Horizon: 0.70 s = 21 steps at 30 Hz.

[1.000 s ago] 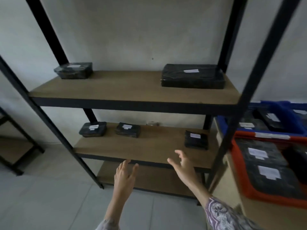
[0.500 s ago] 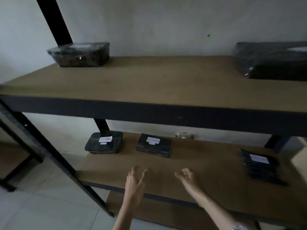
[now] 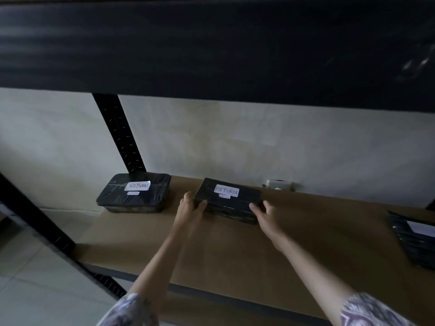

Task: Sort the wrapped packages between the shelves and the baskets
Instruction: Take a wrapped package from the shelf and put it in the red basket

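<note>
White wall [image 3: 235, 137] runs behind the rack. A white socket plate [image 3: 279, 184] sits low on that wall. Pale tiled floor [image 3: 30, 278] lies below the wall, to the left.

One cam only, head-worn, so no 2nd view to share. Looks fwd and down, close in on the middle shelf [image 3: 235, 250]. The upper shelf's dark front edge [image 3: 211, 48] fills the top third, blurred, probably very near the lens. Both forearms enter from the bottom edge.
</note>
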Tool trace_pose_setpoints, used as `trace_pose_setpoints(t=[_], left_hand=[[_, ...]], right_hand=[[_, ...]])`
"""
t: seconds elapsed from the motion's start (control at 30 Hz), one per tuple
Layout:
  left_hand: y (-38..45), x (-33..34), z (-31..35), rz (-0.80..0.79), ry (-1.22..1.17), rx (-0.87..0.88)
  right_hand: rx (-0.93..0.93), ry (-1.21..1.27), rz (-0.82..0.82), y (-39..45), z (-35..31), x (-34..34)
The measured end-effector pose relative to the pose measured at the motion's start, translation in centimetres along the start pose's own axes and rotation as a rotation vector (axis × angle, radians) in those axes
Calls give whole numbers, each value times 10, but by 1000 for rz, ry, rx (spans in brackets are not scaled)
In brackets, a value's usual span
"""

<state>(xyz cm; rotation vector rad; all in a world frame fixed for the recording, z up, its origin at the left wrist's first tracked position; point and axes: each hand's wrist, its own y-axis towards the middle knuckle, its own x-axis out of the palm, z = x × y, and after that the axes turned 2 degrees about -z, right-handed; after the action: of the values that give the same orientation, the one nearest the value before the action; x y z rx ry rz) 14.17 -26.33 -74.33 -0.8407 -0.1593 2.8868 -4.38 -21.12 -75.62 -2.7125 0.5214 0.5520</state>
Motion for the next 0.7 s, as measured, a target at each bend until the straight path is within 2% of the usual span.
trace_pose_setpoints(t=[0.23,0.47,0.7], left_hand=[[1,1,-8,100,3,19],[-3,0,-20,119,-100,20],[-2,2,-27,118,-156,60]], right_hand=[[-50,72,-15,-22,3,-1],[-115,107,43,-28,8,6],[-93,95,54,-24,7,7]])
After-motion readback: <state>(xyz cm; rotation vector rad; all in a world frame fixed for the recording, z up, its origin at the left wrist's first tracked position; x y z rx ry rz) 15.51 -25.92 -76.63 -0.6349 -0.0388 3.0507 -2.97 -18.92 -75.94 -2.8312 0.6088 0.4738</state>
